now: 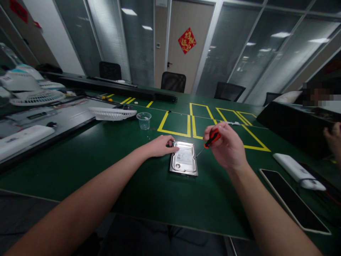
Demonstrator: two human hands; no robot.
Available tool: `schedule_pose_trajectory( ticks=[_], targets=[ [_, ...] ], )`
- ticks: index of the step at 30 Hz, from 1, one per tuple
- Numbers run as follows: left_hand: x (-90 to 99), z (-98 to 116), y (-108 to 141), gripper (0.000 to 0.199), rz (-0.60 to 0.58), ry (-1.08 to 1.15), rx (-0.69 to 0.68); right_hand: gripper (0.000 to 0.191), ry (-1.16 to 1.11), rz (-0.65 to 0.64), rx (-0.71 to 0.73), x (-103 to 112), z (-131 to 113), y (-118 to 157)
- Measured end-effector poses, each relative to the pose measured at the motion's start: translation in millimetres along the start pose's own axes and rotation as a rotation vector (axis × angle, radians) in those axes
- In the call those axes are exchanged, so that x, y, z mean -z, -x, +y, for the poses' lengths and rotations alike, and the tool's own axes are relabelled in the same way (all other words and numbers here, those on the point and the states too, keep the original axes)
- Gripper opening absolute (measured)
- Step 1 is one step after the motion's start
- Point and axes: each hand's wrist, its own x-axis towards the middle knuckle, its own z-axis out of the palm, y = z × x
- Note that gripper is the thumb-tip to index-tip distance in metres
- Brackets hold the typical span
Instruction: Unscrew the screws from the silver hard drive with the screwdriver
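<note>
I have the silver hard drive (183, 164) flat on the green surface (149, 195), right in front of me, between my 2 hands. It has a pale label on top and a small round spot near the close end.

My left hand (160, 146) is at the far left corner of the drive. The thumb lies on top, and the other fingers are bent part way by the edge. I cannot tell if they grip the side.

My right hand (229, 147) is up off the surface, with its fingers closed around the red and black handle of a screwdriver (212, 138). The thin metal rod slants down to the right edge of the drive. I cannot tell if the tip touches it.

Past my left hand stands a clear plastic cup (144, 122), with a white fan cover (113, 113) just beside it. Yellow tape (174, 134) makes box shapes on the surface, past the drive. Over on the right I see a long white bar (297, 171), and near it lies a flat black panel with a light rim (293, 199). A big black box (285, 128) sits behind them. Another person's hand (333, 138) is by that box, at the side of my view.
</note>
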Motion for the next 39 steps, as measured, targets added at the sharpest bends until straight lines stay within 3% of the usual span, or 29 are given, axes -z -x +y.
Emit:
schedule_pose_trajectory(
  ticks=[8, 13, 23, 29, 34, 39],
  targets=[
    [-1.5, -0.4, -0.9, 0.067, 0.008, -0.014, -0.007, 0.01, -0.058, -0.05, -0.02, 0.4, 1.5, -0.4],
    [-2.4, -1.5, -1.4, 0.063, 0.026, -0.017, -0.021, 0.033, -0.103, -0.058, -0.025, 2.7, 1.8, -2.1],
    [-1.4, -0.9, -0.1, 0.066, 0.02, -0.014, -0.011, 0.011, -0.036, -0.011, 0.017, 0.9, 3.1, 0.1],
    [-1.7, -1.3, -0.8, 0.066, 0.013, -0.014, 0.005, 0.007, -0.061, -0.039, -0.005, 0.2, 2.8, 1.1],
    [-0.9, -0.6, -0.3, 0.067, 0.013, -0.012, -0.002, 0.035, -0.078, -0.04, -0.02, 1.9, 2.7, -1.4],
    [-1.9, -1.8, -1.0, 0.064, 0.021, -0.012, -0.015, 0.026, -0.057, -0.047, -0.012, 0.0, 2.7, -0.5]
  ],
)
